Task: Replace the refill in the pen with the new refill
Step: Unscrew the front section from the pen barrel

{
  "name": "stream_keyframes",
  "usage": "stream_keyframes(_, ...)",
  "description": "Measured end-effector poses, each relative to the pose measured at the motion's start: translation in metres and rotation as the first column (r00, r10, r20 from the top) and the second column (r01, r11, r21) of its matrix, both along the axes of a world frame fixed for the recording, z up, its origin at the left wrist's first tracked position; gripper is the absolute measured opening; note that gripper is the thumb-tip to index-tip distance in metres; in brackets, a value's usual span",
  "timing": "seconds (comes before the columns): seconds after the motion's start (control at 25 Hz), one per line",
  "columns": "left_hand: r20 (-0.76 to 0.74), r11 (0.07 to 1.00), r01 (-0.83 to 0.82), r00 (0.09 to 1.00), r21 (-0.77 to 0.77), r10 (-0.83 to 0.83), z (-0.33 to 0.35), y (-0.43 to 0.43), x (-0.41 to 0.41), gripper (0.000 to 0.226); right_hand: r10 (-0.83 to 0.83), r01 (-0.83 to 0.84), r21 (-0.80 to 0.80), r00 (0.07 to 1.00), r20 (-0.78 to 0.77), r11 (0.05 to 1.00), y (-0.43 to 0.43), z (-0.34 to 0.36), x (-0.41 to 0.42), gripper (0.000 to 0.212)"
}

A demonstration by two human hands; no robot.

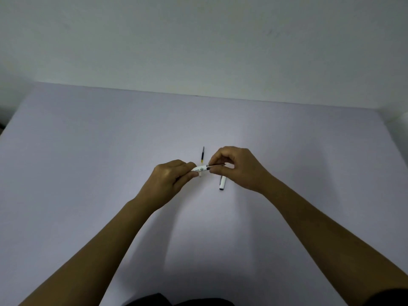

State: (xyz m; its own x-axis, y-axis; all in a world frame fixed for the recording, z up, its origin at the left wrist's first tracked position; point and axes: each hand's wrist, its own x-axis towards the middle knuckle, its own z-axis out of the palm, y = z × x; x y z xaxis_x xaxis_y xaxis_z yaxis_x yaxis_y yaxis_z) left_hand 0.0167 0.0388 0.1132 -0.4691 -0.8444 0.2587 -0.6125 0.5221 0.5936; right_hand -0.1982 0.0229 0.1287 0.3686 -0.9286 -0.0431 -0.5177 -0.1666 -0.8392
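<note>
The left hand clamps the barrel steady so the right hand can pinch its refill; a spare waits on the table.

Both forearms are bare all the way down, no watch, no rings or bands that I can spot on the left hand or the right hand. Well back from the right hand, a bit of dark sleeve shows. Dark clothing sits between the arms, well behind the hands.
</note>
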Motion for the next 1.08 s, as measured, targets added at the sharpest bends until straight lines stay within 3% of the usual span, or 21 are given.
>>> stream_keyframes(0.08,-0.033,1.000,-0.004,0.999,0.009,0.005,0.001,0.000,-0.001,0.014,0.003,-0.002,-0.034,1.000,0.019,0.999,0.001,0.003,-0.001,0.012)
stream_keyframes(0.24,-0.033,1.000,-0.001,0.999,-0.019,0.000,0.004,0.000,-0.004,0.013,-0.034,0.045,0.144,0.996,-0.078,0.989,0.000,0.005,0.000,0.035)
stream_keyframes(0.4,-0.034,1.000,-0.002,0.999,-0.027,0.001,0.005,0.001,-0.003,0.012,0.019,-0.020,-0.024,0.999,-0.037,1.000,0.002,0.007,0.002,0.003)
stream_keyframes(0.48,-0.048,1.000,-0.012,0.999,-0.027,0.011,0.005,0.003,-0.003,0.013,-0.004,0.004,-0.037,1.000,-0.022,0.999,0.004,0.008,0.002,0.011)
stream_keyframes(0.64,-0.060,0.999,-0.019,0.998,-0.027,0.017,0.006,0.004,-0.003,0.012,-0.050,0.062,0.169,0.996,-0.076,0.984,0.003,0.008,0.000,0.037)
stream_keyframes(0.8,-0.071,1.000,-0.015,0.997,-0.011,0.015,0.005,0.006,-0.003,0.013,0.002,-0.001,0.008,0.999,-0.049,1.000,0.005,0.011,-0.003,0.004)
stream_keyframes(0.88,-0.086,1.000,-0.016,0.996,-0.014,0.014,0.006,0.006,-0.004,0.012,0.003,-0.003,-0.035,1.000,-0.026,0.999,0.007,0.012,-0.004,0.012)
stream_keyframes(1.0,-0.089,1.000,-0.016,0.996,-0.017,0.015,0.006,0.007,-0.004,0.012,-0.104,0.109,0.127,0.994,-0.042,0.986,0.009,0.013,-0.001,0.014)
stream_keyframes(1.08,-0.074,1.000,-0.006,0.997,-0.010,0.006,0.006,0.008,-0.004,0.013,-0.089,0.098,0.101,0.992,-0.094,0.990,0.009,0.011,-0.003,0.026)
